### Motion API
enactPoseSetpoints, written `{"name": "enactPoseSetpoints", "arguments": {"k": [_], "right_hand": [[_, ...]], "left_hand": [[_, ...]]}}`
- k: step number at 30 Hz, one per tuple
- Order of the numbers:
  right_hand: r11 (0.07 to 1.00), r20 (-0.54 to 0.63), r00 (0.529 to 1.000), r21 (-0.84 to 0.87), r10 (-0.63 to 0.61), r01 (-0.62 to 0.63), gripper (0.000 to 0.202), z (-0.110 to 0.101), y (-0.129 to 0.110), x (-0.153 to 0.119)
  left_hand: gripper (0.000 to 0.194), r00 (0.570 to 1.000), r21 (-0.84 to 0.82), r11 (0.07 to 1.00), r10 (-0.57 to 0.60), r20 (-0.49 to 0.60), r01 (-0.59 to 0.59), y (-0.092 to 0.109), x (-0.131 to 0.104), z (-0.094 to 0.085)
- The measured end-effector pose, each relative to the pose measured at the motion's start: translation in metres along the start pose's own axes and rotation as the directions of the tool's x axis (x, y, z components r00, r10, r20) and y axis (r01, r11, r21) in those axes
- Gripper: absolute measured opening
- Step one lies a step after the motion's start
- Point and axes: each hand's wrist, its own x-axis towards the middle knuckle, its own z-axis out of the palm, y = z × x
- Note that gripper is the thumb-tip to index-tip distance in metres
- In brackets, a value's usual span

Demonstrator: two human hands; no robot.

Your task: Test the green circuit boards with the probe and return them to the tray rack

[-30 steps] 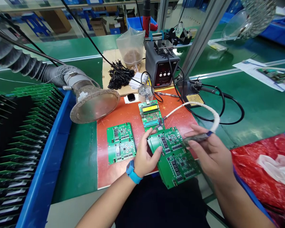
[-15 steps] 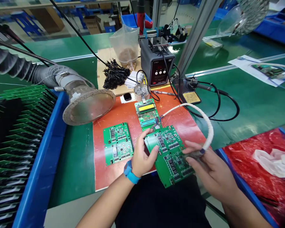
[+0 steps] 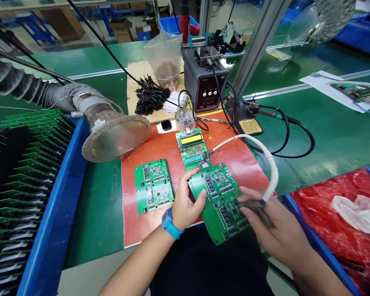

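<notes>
My left hand (image 3: pixel 189 201), with a blue watch at its wrist, grips the left edge of a green circuit board (image 3: pixel 211 211) that bears two digit displays. In my right hand (image 3: pixel 274 218) is the end of a white-wrapped cable (image 3: pixel 270 164), a grey connector pinched between thumb and fingers over the board's right part. My fingers partly hide the connector's tip, so contact with the board cannot be told. The cable runs to a programmer board (image 3: pixel 191 150) with a lit yellow screen. Left of my hands, another double circuit board (image 3: pixel 154 187) lies on the red mat (image 3: pixel 131 226).
At left stand a blue bin (image 3: pixel 46 230) of upright boards and a fume extractor hood (image 3: pixel 117 139). Behind the mat are a soldering station (image 3: pixel 205 82), a bundle of black parts (image 3: pixel 151 96) and an iron stand (image 3: pixel 249 125). A red-lined bin (image 3: pixel 323 205) sits at right.
The view has shifted very slightly. Both hands, the held board and the cable connector stay in nearly the same places.
</notes>
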Motion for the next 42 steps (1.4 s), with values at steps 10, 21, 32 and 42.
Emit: {"name": "enactPoseSetpoints", "arguments": {"k": [10, 21, 32, 42], "right_hand": [[1.0, -0.019, 1.0, -0.006, -0.007, 0.007, 0.032, 0.002, -0.0006, 0.0071], [1.0, -0.004, 1.0, 0.025, 0.018, -0.018, 0.032, 0.0018, 0.0035, 0.0025], [0.999, -0.006, 1.0, 0.033, 0.002, -0.002, 0.031, 0.0015, 0.0051, 0.0035], [1.0, -0.031, 0.999, 0.013, -0.023, 0.023, 0.028, 0.0023, 0.0047, 0.0051]], "left_hand": [[0.044, 0.999, -0.018, 0.999, -0.038, 0.007, 0.038, 0.0006, -0.0021, 0.0009], [0.044, 0.999, -0.005, 0.999, -0.037, 0.005, 0.037, 0.0002, -0.0011, 0.0013], [0.044, 0.999, -0.024, 0.999, -0.044, 0.011, 0.044, -0.0001, -0.0023, 0.0017], [0.044, 0.999, -0.005, 0.999, -0.052, -0.001, 0.052, -0.001, -0.0021, 0.0014]]}}
